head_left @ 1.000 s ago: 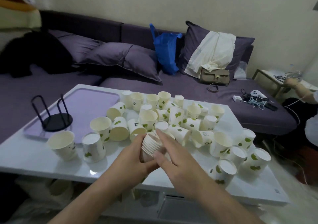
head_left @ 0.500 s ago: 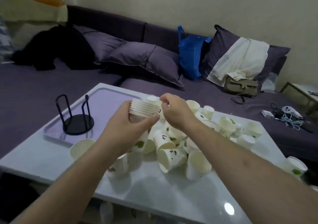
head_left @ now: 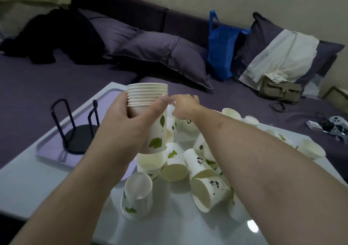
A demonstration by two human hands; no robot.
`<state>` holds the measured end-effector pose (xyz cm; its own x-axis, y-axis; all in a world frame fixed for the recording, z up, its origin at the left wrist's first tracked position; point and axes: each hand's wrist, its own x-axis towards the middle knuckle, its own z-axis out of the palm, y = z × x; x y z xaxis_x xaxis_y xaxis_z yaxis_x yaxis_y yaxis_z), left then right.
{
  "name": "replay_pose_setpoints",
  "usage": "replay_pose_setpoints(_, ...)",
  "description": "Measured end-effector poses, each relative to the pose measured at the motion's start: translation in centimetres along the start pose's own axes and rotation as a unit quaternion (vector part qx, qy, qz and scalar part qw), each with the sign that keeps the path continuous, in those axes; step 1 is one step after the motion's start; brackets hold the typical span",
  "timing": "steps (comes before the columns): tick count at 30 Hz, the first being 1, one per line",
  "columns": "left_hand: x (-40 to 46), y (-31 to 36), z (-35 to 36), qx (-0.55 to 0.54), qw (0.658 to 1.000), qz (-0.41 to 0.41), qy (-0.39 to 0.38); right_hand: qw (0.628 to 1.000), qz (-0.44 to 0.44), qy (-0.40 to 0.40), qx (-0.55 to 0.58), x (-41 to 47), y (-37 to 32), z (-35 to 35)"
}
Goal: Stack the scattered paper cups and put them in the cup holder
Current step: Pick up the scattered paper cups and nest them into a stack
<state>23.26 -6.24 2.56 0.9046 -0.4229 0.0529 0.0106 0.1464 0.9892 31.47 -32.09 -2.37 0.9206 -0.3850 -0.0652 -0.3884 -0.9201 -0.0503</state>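
Observation:
My left hand [head_left: 131,124] grips a stack of white paper cups [head_left: 147,96] with green leaf prints, held upright above the table. My right hand [head_left: 185,106] reaches past the stack to the far cups, fingers curled on a cup that the stack and hand mostly hide. Several loose cups [head_left: 177,161] lie tipped or upright on the white table [head_left: 169,224], some with panda prints. The black wire cup holder [head_left: 78,129] stands empty on a lilac tray [head_left: 50,150] to the left.
A purple sofa [head_left: 56,86] with cushions runs behind the table. On it are a blue bag [head_left: 221,47], a tan handbag [head_left: 280,90], black clothing [head_left: 56,37] and cables with a controller [head_left: 337,124] at the right.
The stack rose higher in my left hand and the view came closer. My right hand moved from the stack's rim forward to the far cups.

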Motion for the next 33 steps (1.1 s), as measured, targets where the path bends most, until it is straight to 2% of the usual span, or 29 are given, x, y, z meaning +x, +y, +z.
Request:
replay_pose_setpoints(4,-0.2,-0.1,0.5,0.013,1.000,0.000,-0.009,0.993,-0.011,0.114,0.007,-1.1,0.7,-2.5)
replay_pose_setpoints(6,-0.6,0.0,0.7,0.019,1.000,-0.002,-0.012,0.980,0.004,0.173,0.101,-3.3,1.2,-4.9)
replay_pose_setpoints(8,-1.3,0.4,1.1,0.031,0.999,-0.005,-0.013,0.943,0.033,0.215,0.251,-6.8,2.0,-7.0)
replay_pose_setpoints(10,-2.2,0.9,1.6,0.039,0.999,-0.012,-0.022,0.864,0.060,0.196,0.460,-11.1,2.8,-8.1)
replay_pose_setpoints(12,-3.4,1.4,2.8,0.046,0.998,-0.012,-0.043,0.753,0.051,0.116,0.645,-16.3,4.3,-8.4)
replay_pose_setpoints(13,-3.8,1.3,3.3,0.056,0.997,-0.009,-0.059,0.707,0.054,0.077,0.701,-18.6,4.9,-8.2)
replay_pose_setpoints(15,-5.7,1.3,4.3,0.088,0.992,0.002,-0.093,0.648,0.060,0.041,0.758,-23.7,5.8,-7.6)
replay_pose_setpoints(18,-9.2,0.7,5.7,0.147,0.978,0.006,-0.147,0.598,0.023,0.064,0.798,-30.2,6.9,-6.4)
replay_pose_setpoints(23,-13.8,-0.8,7.6,0.231,0.951,0.011,-0.203,0.614,-0.020,0.145,0.776,-36.2,7.6,-4.2)
replay_pose_setpoints(25,-15.0,-1.5,8.1,0.229,0.946,0.018,-0.227,0.647,-0.016,0.153,0.747,-37.3,7.3,-3.1)
replay_pose_setpoints(28,-16.2,-2.6,8.6,0.227,0.941,0.032,-0.248,0.711,0.000,0.115,0.693,-38.3,7.0,-1.7)
replay_pose_setpoints(30,-16.5,-3.3,8.7,0.242,0.938,0.044,-0.244,0.730,-0.013,0.066,0.680,-38.7,7.3,-1.1)
replay_pose_setpoints(32,-16.6,-3.7,8.6,0.251,0.937,0.049,-0.238,0.742,-0.016,0.063,0.668,-39.3,7.4,-0.9)
replay_pose_setpoints(33,-16.6,-3.9,8.6,0.252,0.937,0.049,-0.239,0.761,-0.015,0.077,0.644,-39.6,7.4,-0.9)
